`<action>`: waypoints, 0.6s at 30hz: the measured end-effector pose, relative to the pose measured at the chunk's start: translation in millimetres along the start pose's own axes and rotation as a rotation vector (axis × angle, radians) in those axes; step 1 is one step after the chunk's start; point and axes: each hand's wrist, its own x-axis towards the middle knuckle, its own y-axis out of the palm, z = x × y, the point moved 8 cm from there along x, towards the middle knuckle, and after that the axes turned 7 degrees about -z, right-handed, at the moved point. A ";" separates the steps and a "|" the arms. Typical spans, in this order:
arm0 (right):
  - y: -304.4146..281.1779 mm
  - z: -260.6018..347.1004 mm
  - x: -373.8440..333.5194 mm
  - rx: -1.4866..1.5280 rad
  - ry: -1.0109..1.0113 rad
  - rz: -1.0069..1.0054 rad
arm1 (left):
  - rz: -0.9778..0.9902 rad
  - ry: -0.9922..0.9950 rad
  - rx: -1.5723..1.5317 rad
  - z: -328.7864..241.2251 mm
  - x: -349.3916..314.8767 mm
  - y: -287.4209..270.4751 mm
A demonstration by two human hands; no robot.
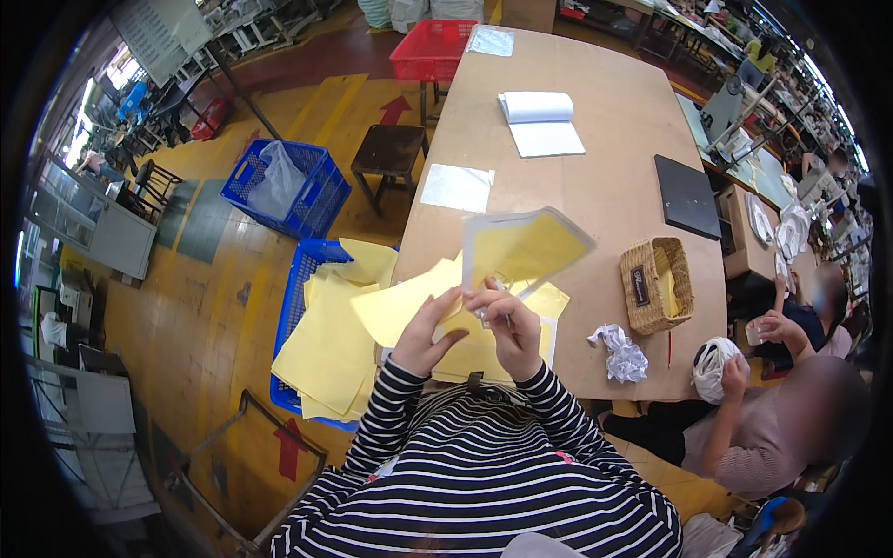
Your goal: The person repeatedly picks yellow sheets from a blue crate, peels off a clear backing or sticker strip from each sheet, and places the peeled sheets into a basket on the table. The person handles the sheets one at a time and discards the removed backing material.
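Observation:
My right hand (507, 325) is closed, its fingertips pinching the lower corner of a yellow sheet with a clear, plastic-like border (535, 246). That sheet is raised and tilted above the table. Close by on the left, my left hand (423, 337) has its thumb and fingers apart, next to a loose yellow sheet (406, 299); no firm grip on it shows. Under and beyond my hands, more yellow sheets (551, 299) lie at the table's near edge, partly hidden. Many others fill a blue crate (286, 365) to my left.
On the table (595, 200) are an open notebook (544, 126), a black flat case (686, 197), a wicker basket (642, 302), crumpled paper (621, 355) and a white sheet (458, 188). A stool (389, 149), another blue crate (312, 200) and a red crate (428, 60) stand left. A co-worker sits right.

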 end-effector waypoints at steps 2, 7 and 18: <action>1.9 -2.0 -4.2 0.093 0.051 -0.061 | -0.012 0.087 0.023 -15.1 6.7 1.3; -31.4 -16.5 -1.3 0.646 0.254 -0.343 | 0.071 -0.078 -0.160 -2.3 2.5 4.4; -178.4 -10.2 0.0 0.898 0.010 -0.846 | 0.010 -0.480 -0.564 83.4 -43.2 -41.1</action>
